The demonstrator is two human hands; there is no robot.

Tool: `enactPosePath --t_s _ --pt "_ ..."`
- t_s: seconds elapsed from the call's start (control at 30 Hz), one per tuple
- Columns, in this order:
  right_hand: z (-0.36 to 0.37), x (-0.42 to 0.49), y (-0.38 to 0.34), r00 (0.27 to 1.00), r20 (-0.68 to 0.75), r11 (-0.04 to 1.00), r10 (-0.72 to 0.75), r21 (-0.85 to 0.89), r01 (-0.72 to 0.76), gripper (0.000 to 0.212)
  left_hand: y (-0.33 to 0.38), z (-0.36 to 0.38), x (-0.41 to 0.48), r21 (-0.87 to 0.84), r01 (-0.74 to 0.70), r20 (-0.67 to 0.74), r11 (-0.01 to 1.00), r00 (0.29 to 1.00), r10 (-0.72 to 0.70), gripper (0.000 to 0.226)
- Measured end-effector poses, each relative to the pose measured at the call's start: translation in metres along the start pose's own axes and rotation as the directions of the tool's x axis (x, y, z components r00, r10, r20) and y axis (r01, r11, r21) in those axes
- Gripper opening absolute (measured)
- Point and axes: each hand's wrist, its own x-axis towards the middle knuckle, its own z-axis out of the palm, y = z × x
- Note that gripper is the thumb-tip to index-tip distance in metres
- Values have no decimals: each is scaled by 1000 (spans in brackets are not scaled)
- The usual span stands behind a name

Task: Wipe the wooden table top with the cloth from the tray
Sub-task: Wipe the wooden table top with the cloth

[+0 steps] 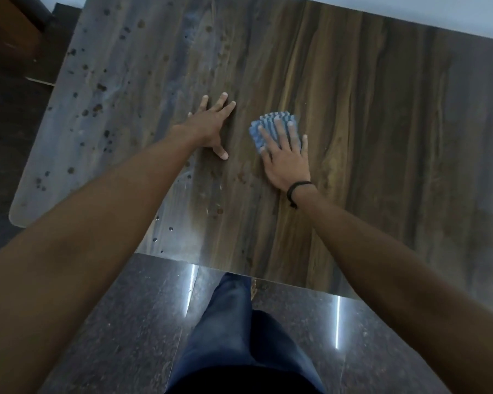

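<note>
The right hand (285, 160) lay flat with fingers spread, pressing the blue cloth (271, 129) onto the middle of the wooden bench (367, 137). Beside it, the left hand (211, 125) rested spread and empty on the bench.

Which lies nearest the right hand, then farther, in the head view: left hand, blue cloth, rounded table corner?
1. Blue cloth, under the right hand fingers.
2. Left hand, to its left.
3. Rounded table corner, far left.
</note>
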Motion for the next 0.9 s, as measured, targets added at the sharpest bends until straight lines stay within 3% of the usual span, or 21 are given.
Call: enactPosePath --t_s 0.07,0.13,0.17,0.2,0.23,0.27,0.33,0.37,0.43,0.47,0.53,0.57,0.63,0.67,0.7,0.77,0.83,0.9 --pt "18 -37 -12 964 43 961 -264 -79 266 53 -6 10 -10 6 -19 27 1000 999 19 146" --pt "24 -65 6 825 153 820 -544 -110 561 50 -12 20 -19 15 -35 32 999 999 34 147" --pt "22 -62 17 786 169 778 -595 -127 616 49 -14 25 -22 15 -39 24 999 999 39 146" --pt "18 -53 22 804 155 793 -574 -140 593 49 -16 28 -24 9 -39 12 999 999 39 144" --pt "13 -44 23 876 100 867 -472 -130 482 49 -18 30 -25 1 -38 4 999 999 38 143" --pt "9 -37 21 953 38 950 -301 -73 303 50 -18 32 -26 -8 -34 -2 999 999 34 142" --pt "9 -38 1 1000 -18 1000 -24 5 24 51 -18 33 -29 -21 -16 -13 1000 1000 16 141" --pt "16 -50 -12 999 -45 1000 -13 -13 12 52 -18 33 -30 -27 -9 -17 1000 1000 8 140" --pt "35 -88 -25 968 -7 965 -249 -80 248 53 -19 34 -33 -42 6 -21 999 1000 -6 139" --pt "41 -107 -20 918 47 914 -393 -93 396 52 -20 36 -36 -46 13 -18 999 1000 -14 138" --pt "38 -110 -1 849 82 837 -522 -138 529 51 -22 42 -41 -51 16 -12 999 1000 -17 139" --pt "33 -100 3 883 65 871 -465 -146 470 51 -23 45 -42 -55 14 -14 998 1000 -15 139" --pt "23 -78 2 991 -39 991 -126 -43 124 51 -23 50 -44 -62 14 -26 998 1000 -15 138" --pt "20 -74 -6 998 -65 1000 11 4 -10 51 -22 51 -45 -70 18 -34 997 999 -20 137" --pt "22 -80 -17 997 -75 999 35 4 -35 53 -21 51 -46 -75 21 -39 997 999 -24 136" --pt "41 -114 -35 974 -46 973 -220 -75 217 53 -21 50 -49 -78 32 -28 996 999 -34 134" --pt "58 -156 -29 841 31 835 -540 -107 540 49 -18 49 -51 -81 46 -9 996 999 -47 132" --pt "57 -159 -9 738 56 725 -673 -150 672 47 -10 48 -54 -90 68 0 994 998 -68 130"
